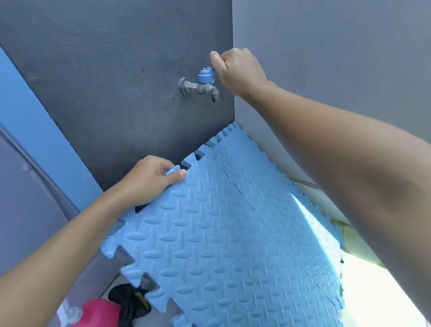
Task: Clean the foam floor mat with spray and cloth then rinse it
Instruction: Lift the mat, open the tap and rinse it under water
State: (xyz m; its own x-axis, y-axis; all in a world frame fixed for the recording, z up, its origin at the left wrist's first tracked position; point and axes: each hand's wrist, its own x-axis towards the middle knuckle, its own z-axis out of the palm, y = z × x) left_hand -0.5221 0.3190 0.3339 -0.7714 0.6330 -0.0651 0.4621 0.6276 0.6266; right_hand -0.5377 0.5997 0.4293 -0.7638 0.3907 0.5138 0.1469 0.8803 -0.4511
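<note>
A light blue foam floor mat [231,243] with a raised oval pattern and jigsaw edges is held tilted below a wall tap. My left hand [152,179] grips its upper left edge, thumb on top. A grey metal tap [201,88] with a blue handle [205,75] sticks out of the dark grey wall. My right hand [237,70] is closed around the right side of that blue handle. No water shows at the spout. I see no spray bottle or cloth that I can name.
Two grey walls [344,57] meet in a corner just right of the tap. A blue strip [33,125] runs down the left wall. A pink container [96,316] and a black object [129,303] lie on the floor at the bottom left. Bright sunlit floor [378,302] lies right.
</note>
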